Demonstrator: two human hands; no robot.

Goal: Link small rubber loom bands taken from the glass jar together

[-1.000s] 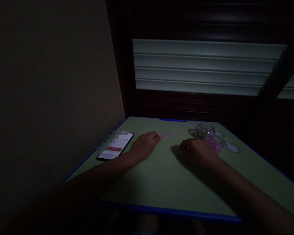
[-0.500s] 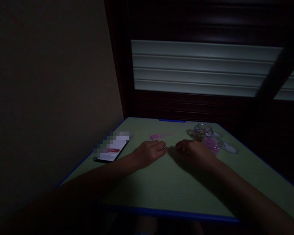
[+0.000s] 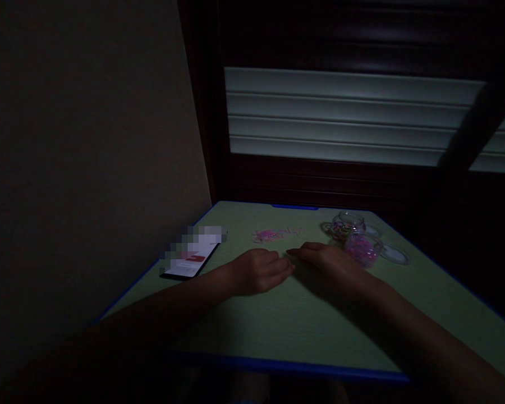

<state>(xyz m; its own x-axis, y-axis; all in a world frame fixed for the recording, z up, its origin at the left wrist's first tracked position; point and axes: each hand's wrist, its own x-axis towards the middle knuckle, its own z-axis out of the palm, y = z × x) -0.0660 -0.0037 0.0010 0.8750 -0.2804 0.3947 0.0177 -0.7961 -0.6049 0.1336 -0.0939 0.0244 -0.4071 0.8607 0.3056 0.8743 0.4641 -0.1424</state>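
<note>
My left hand (image 3: 263, 271) is closed above the middle of the pale green table (image 3: 278, 331), its fingers curled together and pointing right. Facing it, my right hand (image 3: 328, 264) has its fingers pressed together, the tips close to those of the left. Whatever lies between the fingertips is too small and dark to make out. Just beyond the hands is a loose pile of small pink pieces (image 3: 268, 235), with a few strays to its right. A clear jar of pink pieces (image 3: 363, 250) is beside my right wrist. Behind it stands another clear jar (image 3: 345, 227) with multicoloured bits.
A phone (image 3: 197, 255) with a lit, partly blurred screen lies at the table's left edge. A round clear lid (image 3: 395, 255) lies right of the jars, another behind it. A wall (image 3: 101, 140) rises on the left; slatted panels (image 3: 340, 112) stand behind the table.
The right hand has moved left and its fingers have straightened and come together. My left hand has turned, curled more and shifted slightly right and nearer. The fingertips now almost meet.
</note>
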